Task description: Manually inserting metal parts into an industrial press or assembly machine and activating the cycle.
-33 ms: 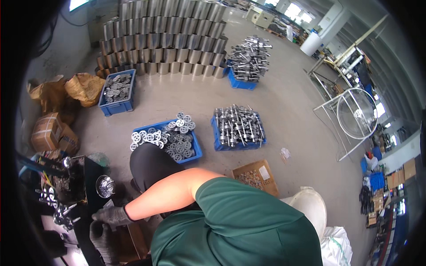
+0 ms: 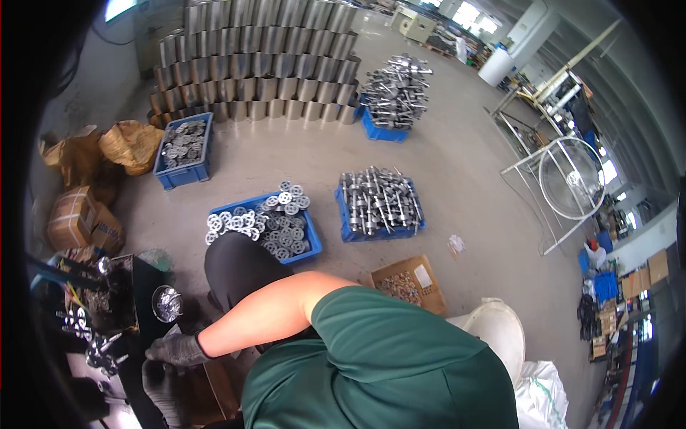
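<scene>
Landmark: round metal bowl (image 2: 167,304) with small shiny bits in it.

Both gloved hands are working close together, below the bowl in view. Right hand (image 2: 176,350) is just below it, fingers curled in, narrow; can't tell if anything's in the grip, since the fingertips sit over a dark background. Left hand (image 2: 163,393) is lower again, fingers bent; grip hidden, so can't tell wide or holding.

Nearest parts: pronged silvery fittings (image 2: 106,354), left of and below the bowl, apart from the right hand. A small pale flat piece (image 2: 174,330) lies between bowl and right hand; can't tell if the glove touches it. Open brown carton (image 2: 221,390) is below and right of the bowl, beside the hands; contents not readable. Dark, grimy bin (image 2: 134,286) is just left of the bowl.

Step, my read: close two-handed handling of something small, right by the dark surface (image 2: 131,375) below-left of the bowl. Exact operation not legible.

Next move calls for: a sure fingertip grip through gloves, hands not fouling each other, right wrist clear of the bowl rim.

Bulk stock: blue crate (image 2: 313,239) of spoked discs (image 2: 282,236), above-right of the bowl; crate of shafts (image 2: 382,200) farther right.
</scene>
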### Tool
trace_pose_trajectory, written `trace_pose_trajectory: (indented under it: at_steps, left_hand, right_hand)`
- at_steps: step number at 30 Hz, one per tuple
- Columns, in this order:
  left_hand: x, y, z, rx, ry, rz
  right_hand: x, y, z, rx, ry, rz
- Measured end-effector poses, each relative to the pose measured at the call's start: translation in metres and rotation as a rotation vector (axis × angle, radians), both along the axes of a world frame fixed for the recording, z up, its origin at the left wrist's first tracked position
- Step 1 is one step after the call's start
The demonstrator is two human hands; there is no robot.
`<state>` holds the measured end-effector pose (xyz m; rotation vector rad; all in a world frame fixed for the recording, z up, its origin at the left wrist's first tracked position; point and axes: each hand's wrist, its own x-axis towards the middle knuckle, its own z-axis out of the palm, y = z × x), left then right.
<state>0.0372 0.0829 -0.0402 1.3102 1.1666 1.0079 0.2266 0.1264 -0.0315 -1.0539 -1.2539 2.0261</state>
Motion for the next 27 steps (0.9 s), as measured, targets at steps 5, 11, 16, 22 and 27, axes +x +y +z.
trace_pose_trajectory:
  at_steps: [5, 11, 16, 22, 27]
  left_hand:
    - [-0.014, 0.019, -0.022, 0.097, 0.070, 0.104]
    - [-0.020, 0.022, -0.022, 0.260, 0.364, 0.078]
    - [-0.015, 0.026, -0.030, 0.216, 0.143, 0.133]
    - [-0.040, 0.051, -0.060, 0.054, -0.204, 0.262]
    - [-0.045, 0.049, -0.056, 0.065, 0.034, 0.375]
  right_hand:
    - [0.012, 0.005, 0.001, 0.568, -0.162, -0.193]
    - [-0.004, 0.028, -0.034, 0.784, -0.248, -0.252]
    - [-0.009, 0.024, -0.042, 0.404, -0.040, 0.038]
    - [0.046, 0.005, 0.041, -0.012, 0.173, 0.001]
    - [0.121, -0.004, 0.114, 0.428, 0.637, -0.159]
